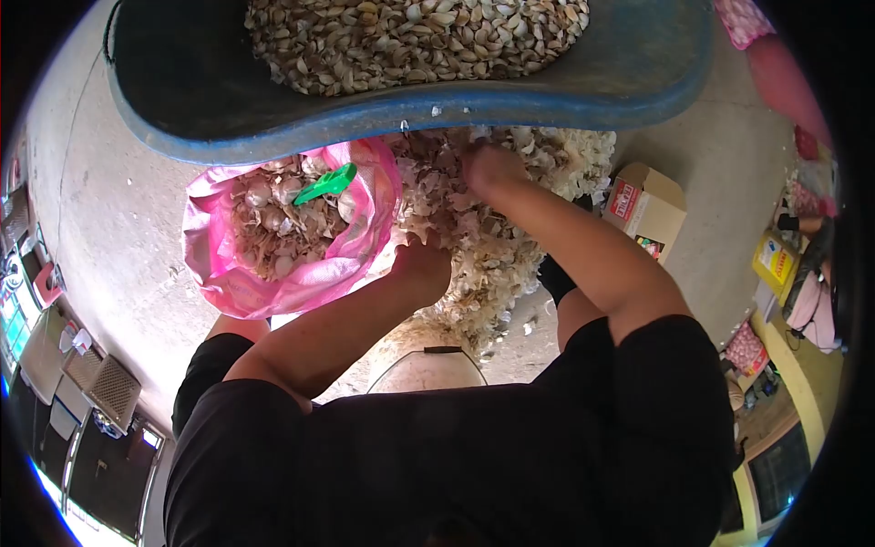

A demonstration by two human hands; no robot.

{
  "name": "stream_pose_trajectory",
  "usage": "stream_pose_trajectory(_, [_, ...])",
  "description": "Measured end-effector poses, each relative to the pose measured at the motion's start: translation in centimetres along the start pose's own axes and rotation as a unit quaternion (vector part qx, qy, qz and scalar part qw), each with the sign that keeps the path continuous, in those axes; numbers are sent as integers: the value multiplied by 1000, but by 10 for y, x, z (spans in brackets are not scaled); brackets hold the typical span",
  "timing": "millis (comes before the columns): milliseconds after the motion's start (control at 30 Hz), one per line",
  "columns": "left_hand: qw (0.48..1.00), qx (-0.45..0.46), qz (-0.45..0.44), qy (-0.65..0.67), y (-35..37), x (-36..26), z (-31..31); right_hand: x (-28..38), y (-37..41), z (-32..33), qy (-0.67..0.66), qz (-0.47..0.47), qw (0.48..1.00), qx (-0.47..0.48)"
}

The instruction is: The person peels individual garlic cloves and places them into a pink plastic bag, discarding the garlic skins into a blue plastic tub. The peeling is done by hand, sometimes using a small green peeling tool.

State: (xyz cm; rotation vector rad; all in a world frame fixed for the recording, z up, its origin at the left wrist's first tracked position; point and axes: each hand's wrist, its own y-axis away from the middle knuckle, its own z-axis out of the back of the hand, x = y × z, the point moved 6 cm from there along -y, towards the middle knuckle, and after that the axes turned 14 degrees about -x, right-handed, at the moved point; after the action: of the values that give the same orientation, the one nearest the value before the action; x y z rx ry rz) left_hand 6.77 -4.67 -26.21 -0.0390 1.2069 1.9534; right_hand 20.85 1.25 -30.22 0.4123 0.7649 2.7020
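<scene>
My left hand (424, 271) is over the pile of dry garlic skins (483, 264), its fingers curled; what they hold, if anything, is hidden. Farther forward and to the right, my right hand (493, 170) is closed among the skins near the tub's rim, its fingertips out of sight. Left of my hands stands an open pink woven sack (301, 296) with garlic bulbs (272, 219) and loose skins inside. A green plastic object (325, 184) lies on top of them. Ahead is a blue tub (401, 117) with many separated garlic cloves (419, 46).
A pale bucket (428, 374) with a dark handle grip stands between my legs. An open cardboard box (645, 208) sits on the concrete floor to the right. Crates (111, 392) are at far left; a yellow packet (775, 262) and bagged goods are at far right.
</scene>
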Motion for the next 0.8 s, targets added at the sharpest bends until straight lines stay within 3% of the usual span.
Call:
stream_pose_trajectory(33, [1000, -9, -2, 4, 0, 0, 0, -4, -10, -18, -13, -14, 999, -46])
stream_pose_trajectory(67, [1000, -12, -2, -5, 0, 0, 1, -7, -17, -35, -25, 41, 999, 5])
stream_pose_trajectory(100, [1000, -15, -1, -15, 1, 2, 3, 1, -18, -30, 43, 153, 987, 26])
stream_pose_trajectory(167, [999, -29, 10, -21, 3, 5, 7, 13, -8, -16, 174, 364, 913, 68])
stream_pose_trajectory(233, [998, -58, 25, -13, 0, 5, 16, -30, -30, -13, -43, 111, 992, 34])
stream_pose_trajectory(267, [992, -121, 24, 28, -5, 4, 23, -56, -36, -13, -150, -22, 988, 13])
stream_pose_trajectory(367, [940, -332, -29, 73, -15, -1, 41, -79, -30, 3, -369, -95, 921, 82])
stream_pose_trajectory(400, [953, -300, -6, 45, -25, 0, 36, -88, -32, 1, -418, -90, 904, 13])
stream_pose_trajectory(500, [955, -294, -37, 4, -40, 9, 12, -92, -23, 4, -579, -172, 789, 111])
stream_pose_trajectory(600, [983, -183, -26, -10, -36, 16, -8, -89, -10, 15, -613, -223, 738, 174])
stream_pose_trajectory(700, [994, -112, -1, -17, -24, 14, -10, -97, -6, 16, -620, -252, 727, 155])
stream_pose_trajectory(800, [994, -109, -12, -23, -17, 14, -17, -102, -6, 27, -564, -268, 781, -5])
